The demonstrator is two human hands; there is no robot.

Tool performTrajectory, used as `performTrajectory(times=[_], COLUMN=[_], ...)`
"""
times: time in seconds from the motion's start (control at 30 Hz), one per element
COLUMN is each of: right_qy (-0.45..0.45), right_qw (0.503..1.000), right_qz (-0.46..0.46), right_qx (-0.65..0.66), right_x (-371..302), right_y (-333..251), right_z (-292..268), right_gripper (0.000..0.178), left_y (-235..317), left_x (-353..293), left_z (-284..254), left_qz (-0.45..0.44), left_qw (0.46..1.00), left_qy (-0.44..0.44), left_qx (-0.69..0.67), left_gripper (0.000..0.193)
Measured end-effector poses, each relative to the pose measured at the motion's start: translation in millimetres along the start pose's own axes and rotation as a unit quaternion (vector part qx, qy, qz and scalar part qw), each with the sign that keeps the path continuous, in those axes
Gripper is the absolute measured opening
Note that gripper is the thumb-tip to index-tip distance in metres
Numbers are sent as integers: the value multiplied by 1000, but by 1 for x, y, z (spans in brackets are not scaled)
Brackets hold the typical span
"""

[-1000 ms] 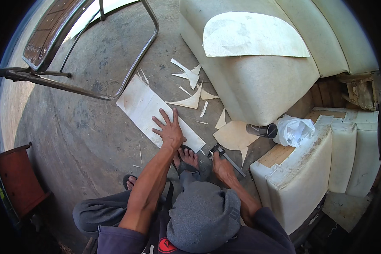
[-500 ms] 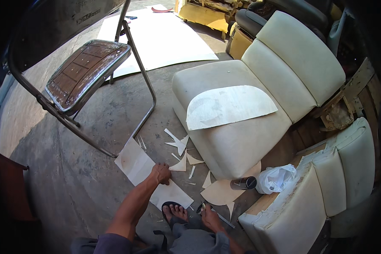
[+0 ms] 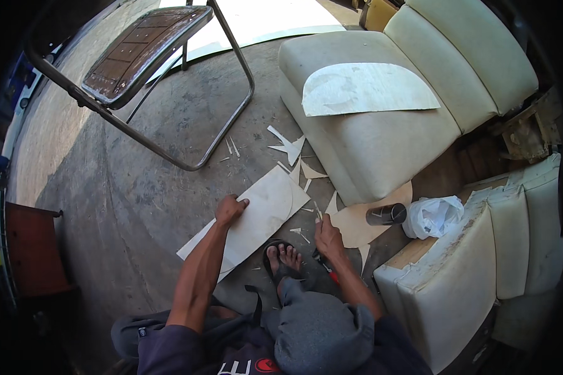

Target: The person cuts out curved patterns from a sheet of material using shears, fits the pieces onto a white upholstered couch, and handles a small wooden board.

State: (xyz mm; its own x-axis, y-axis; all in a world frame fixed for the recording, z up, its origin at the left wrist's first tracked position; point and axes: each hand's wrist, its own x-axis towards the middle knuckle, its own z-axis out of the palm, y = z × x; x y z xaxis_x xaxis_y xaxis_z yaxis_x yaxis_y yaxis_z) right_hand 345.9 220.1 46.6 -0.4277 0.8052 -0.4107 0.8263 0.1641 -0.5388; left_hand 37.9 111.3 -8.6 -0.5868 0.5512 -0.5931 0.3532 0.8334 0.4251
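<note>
A pale rectangular sheet (image 3: 256,219) of thin board lies slanted on the floor before me, a faint curved line near its far right end. My left hand (image 3: 231,210) is closed on its left long edge, thumb on top. By its right end is my right hand (image 3: 328,237), closed around a thin, pointed, light-coloured tool (image 3: 319,211) too small to name. The tip points away from me, just off the sheet. Below that hand, a tool with black and red parts (image 3: 331,272) lies on the floor, partly hidden. My sandalled foot (image 3: 283,257) is beside the sheet's near edge.
Pale offcuts (image 3: 289,147) are scattered beyond the sheet. A cream padded seat (image 3: 356,137) carries a rounded board (image 3: 369,94). At right are a dark can (image 3: 386,214), a white plastic bag (image 3: 435,217) and another cream seat (image 3: 444,300). A folding chair (image 3: 144,56) stands far left.
The sheet has been turned, so its far end now points right instead of left. My left hand holds its left edge now. My right hand has moved up beside its right end.
</note>
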Motion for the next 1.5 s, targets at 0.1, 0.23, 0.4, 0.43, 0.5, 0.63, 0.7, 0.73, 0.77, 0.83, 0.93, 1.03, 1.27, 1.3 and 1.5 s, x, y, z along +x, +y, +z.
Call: performTrajectory(times=[0.1,0.23,0.4,0.43,0.5,0.63,0.7,0.73,0.77,0.83,0.93,1.03,1.27,1.3,1.5], right_qy=[-17,-55,-90,-95,-104,-111,-114,-118,-122,-132,-167,-188,-234,-239,-249], right_qw=[999,997,991,989,986,983,981,979,977,972,963,959,951,949,945], right_qz=[2,-11,-12,-15,-20,-34,-41,-42,-42,-57,-46,-38,14,19,21], right_qx=[-34,-54,-100,-110,-125,-140,-151,-159,-168,-185,-204,-210,-200,-203,-208], right_x=[23,57,84,89,97,110,114,115,115,118,116,117,120,120,118], right_y=[-2,-24,-34,-34,-38,-45,-44,-45,-45,-48,-66,-76,-85,-82,-75], right_z=[13,15,24,27,31,38,41,41,41,34,15,7,2,3,2], right_gripper=[34,36,34,34,33,31,30,29,29,29,26,27,31,31,30], left_y=[5,-8,-3,1,6,10,12,13,13,14,18,21,20,21,20], left_x=[-4,-8,-33,-35,-38,-42,-42,-42,-42,-41,-41,-41,-40,-40,-41], left_z=[1,15,39,39,37,35,33,31,31,32,29,28,28,28,28], left_qz=[-6,-10,-54,-64,-76,-86,-93,-97,-100,-107,-111,-111,-116,-116,-117], left_qw=[999,999,998,998,997,996,996,995,995,994,994,994,993,993,993], left_qy=[-28,-32,-18,-17,-11,0,-1,-3,-6,-5,-7,-9,-16,-14,-9], left_qx=[-29,-13,-13,-13,-10,-12,-16,-16,-16,-15,-12,-11,-18,-17,-25], left_gripper=[54,55,51,50,49,47,46,46,46,46,46,47,47,46,44])
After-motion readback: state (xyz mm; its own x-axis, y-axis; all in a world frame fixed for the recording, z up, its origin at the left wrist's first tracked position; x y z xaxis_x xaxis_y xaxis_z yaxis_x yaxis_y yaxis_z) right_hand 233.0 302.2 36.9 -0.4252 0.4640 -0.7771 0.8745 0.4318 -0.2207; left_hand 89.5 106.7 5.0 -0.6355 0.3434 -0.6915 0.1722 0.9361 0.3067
